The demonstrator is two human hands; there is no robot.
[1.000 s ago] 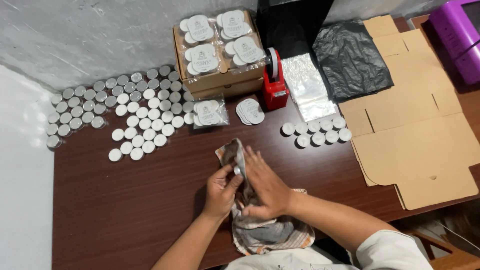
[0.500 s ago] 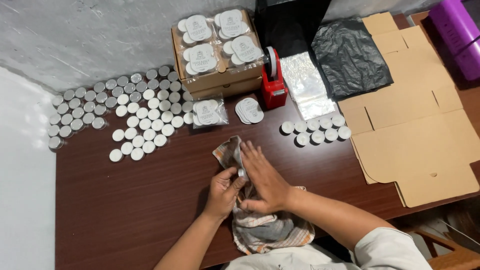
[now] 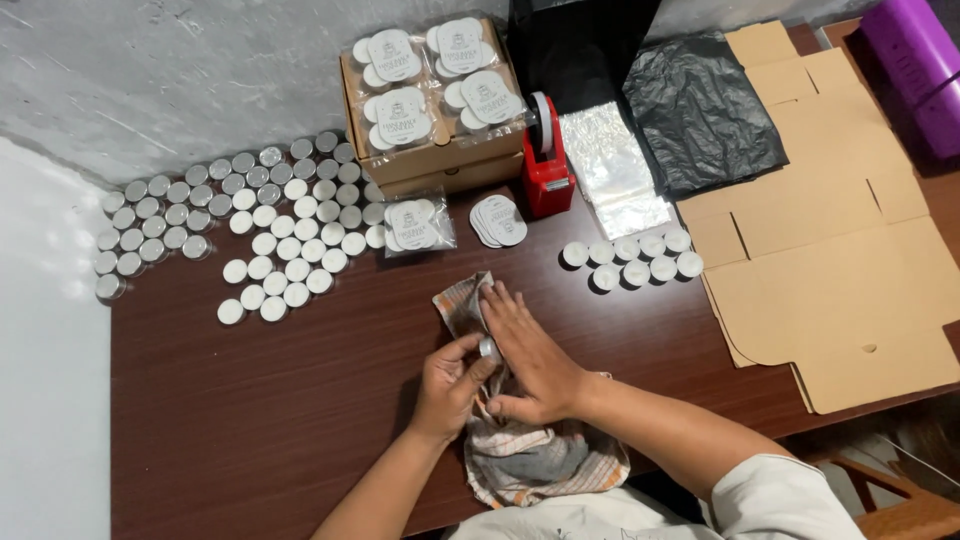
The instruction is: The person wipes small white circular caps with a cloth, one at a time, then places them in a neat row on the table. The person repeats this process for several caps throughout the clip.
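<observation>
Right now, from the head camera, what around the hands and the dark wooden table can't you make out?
- Small round silver tin: mostly covered by the left hand and right hand; its contents are hidden.
- Checked cloth: lower end cut off by the frame's bottom edge.
- Purple roll: cut off at the right edge.
- Labels on the white round stickers: too small to read.
- Black box: top cut off.

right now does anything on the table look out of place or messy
Nothing looks spilled or damaged. The tins sit in loose rows, the eight candles in two tidy lines. Only the cloth is rumpled, hanging over the table's front edge under the left hand and right hand, which hold a small tin.
</observation>
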